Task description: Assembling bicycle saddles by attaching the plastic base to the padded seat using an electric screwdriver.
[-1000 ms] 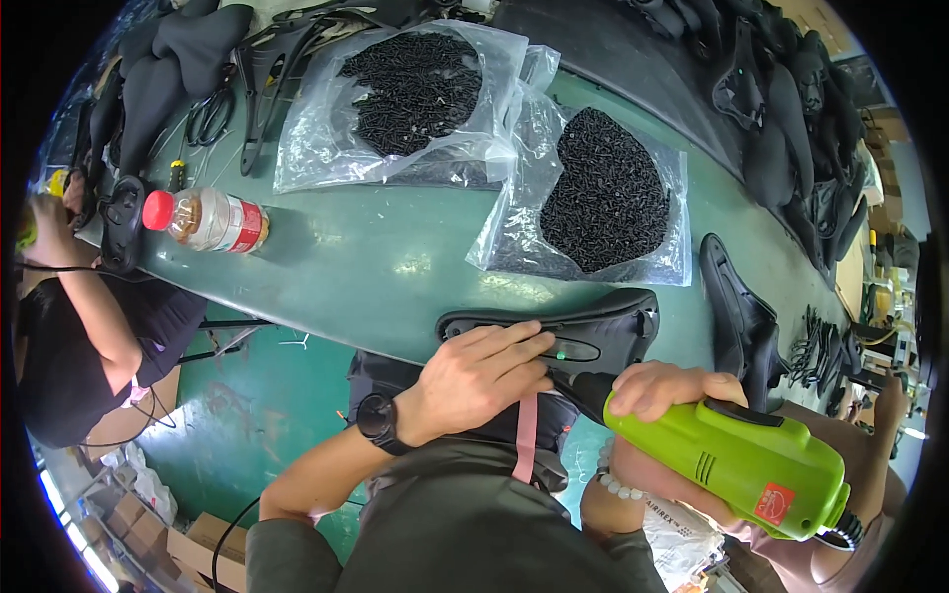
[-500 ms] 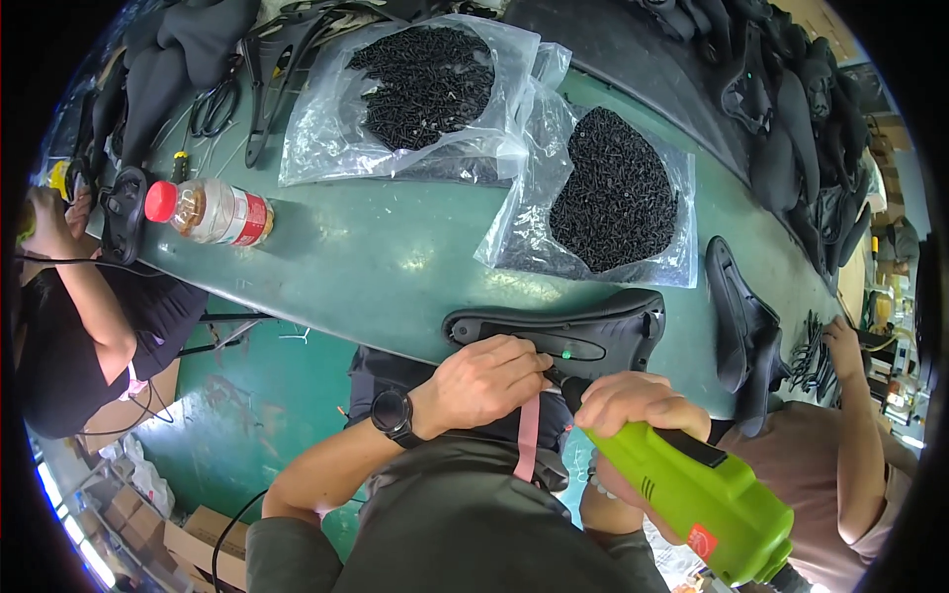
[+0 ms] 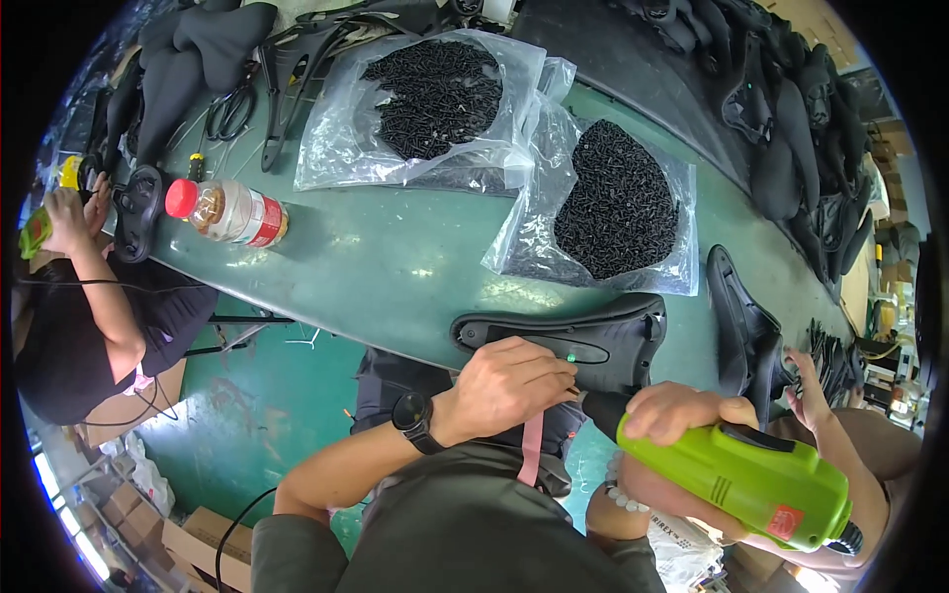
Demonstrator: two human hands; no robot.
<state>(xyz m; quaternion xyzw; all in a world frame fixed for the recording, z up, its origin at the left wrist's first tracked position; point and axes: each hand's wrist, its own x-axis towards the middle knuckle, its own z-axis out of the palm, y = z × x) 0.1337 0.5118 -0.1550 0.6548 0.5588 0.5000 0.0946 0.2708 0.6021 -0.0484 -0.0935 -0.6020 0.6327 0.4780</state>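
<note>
A black bicycle saddle (image 3: 625, 341) lies at the table's near edge, its underside up, with a small green dot on it. My left hand (image 3: 506, 388), a black watch on its wrist, rests against the saddle's near side. Its thumb and fingers are pinched by the driver's tip; anything between them is too small to make out. My right hand (image 3: 682, 410) is wrapped round a lime-green electric screwdriver (image 3: 746, 482). The screwdriver lies tilted, its black nose and thin bit pointing left at my left fingertips.
Two clear plastic bags of black screws (image 3: 445, 99) (image 3: 618, 203) lie on the green table (image 3: 395, 247). A red-capped bottle (image 3: 232, 212) stands to their left. Another saddle (image 3: 739, 321) is on the right, with piled saddles (image 3: 791, 128) behind. Co-workers sit at left and right.
The screwdriver has drawn back rightward and lies flatter, its bit now showing. My left hand has shifted slightly right. The right co-worker's hand has moved from the dark bundle toward the second saddle.
</note>
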